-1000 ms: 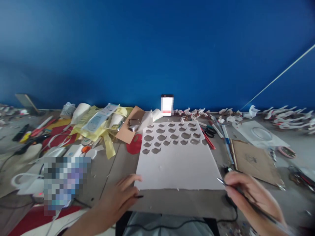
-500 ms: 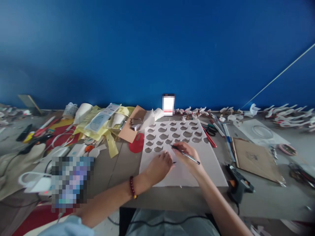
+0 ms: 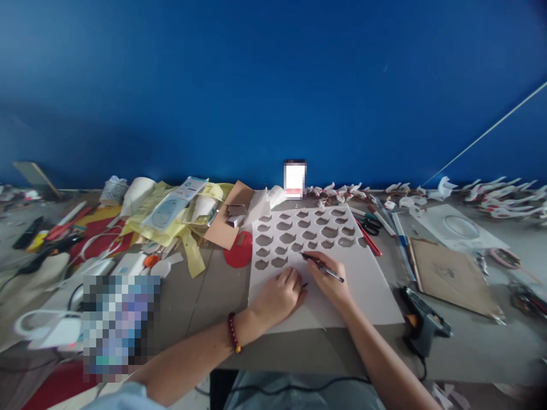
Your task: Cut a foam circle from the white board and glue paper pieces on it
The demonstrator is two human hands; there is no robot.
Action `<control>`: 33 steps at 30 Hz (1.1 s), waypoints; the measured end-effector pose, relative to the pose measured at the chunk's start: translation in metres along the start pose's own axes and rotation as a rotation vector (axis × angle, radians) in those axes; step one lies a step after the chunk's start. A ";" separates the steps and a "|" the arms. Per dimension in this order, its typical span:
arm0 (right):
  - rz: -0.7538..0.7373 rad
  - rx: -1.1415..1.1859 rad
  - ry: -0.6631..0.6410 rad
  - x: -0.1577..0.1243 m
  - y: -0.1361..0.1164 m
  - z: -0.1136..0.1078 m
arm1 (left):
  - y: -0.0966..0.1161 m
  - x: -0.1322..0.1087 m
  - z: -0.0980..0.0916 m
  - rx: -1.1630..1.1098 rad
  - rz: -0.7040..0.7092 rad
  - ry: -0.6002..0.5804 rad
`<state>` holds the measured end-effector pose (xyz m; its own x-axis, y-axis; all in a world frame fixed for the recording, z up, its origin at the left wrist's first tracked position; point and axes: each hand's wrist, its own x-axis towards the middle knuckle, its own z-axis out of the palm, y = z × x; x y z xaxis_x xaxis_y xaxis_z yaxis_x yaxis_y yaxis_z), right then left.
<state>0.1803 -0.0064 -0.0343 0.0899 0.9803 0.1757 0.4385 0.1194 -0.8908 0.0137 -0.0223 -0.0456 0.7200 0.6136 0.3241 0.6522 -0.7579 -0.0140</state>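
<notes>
My right hand [image 3: 331, 276] is closed round a pen [image 3: 330, 269], whose tip end is close to the lower row of cutouts in a white sheet [image 3: 363, 296]. Several fish-like openings in rows fill the far half of this sheet, and grey shows through them. My left hand [image 3: 280, 296] rests on the sheet's near half with its fingers curled down. A small dark tip [image 3: 304, 286] sticks out beside its thumb; the rest of that item is hidden. A beaded bracelet [image 3: 233, 333] is on my left wrist.
A black glue gun [image 3: 421, 324] and a brown cardboard piece [image 3: 448, 279] lie right of the sheet. Black-handled scissors [image 3: 371, 226] and a red pen [image 3: 371, 239] lie along its right edge. Left are a red paper piece [image 3: 239, 250], yellow paper [image 3: 194, 256] and a power strip [image 3: 85, 285].
The view has shifted slightly, so the sheet and table items appear displaced. The pen remains in my right hand near the lower cutouts, and my left hand stays on the sheet.
</notes>
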 end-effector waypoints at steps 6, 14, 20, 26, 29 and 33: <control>-0.038 -0.043 -0.032 -0.003 0.002 0.004 | 0.003 -0.001 0.000 0.012 -0.017 0.012; -0.022 -0.076 0.021 -0.003 0.004 0.007 | 0.003 0.001 -0.004 -0.019 -0.018 -0.028; -0.031 -0.086 0.014 -0.004 0.004 0.006 | 0.003 0.002 -0.007 -0.017 -0.020 -0.029; -0.070 -0.078 -0.010 -0.005 0.005 0.007 | 0.003 0.002 -0.006 -0.022 -0.020 -0.038; -0.084 -0.066 -0.025 -0.005 0.008 0.008 | 0.002 0.002 -0.005 -0.019 -0.016 -0.034; -0.093 -0.054 -0.038 -0.005 0.009 0.008 | 0.002 0.002 -0.004 -0.018 -0.015 -0.024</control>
<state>0.1766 -0.0092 -0.0471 0.0131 0.9708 0.2393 0.4913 0.2022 -0.8472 0.0156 -0.0238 -0.0410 0.7157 0.6301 0.3013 0.6589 -0.7522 0.0078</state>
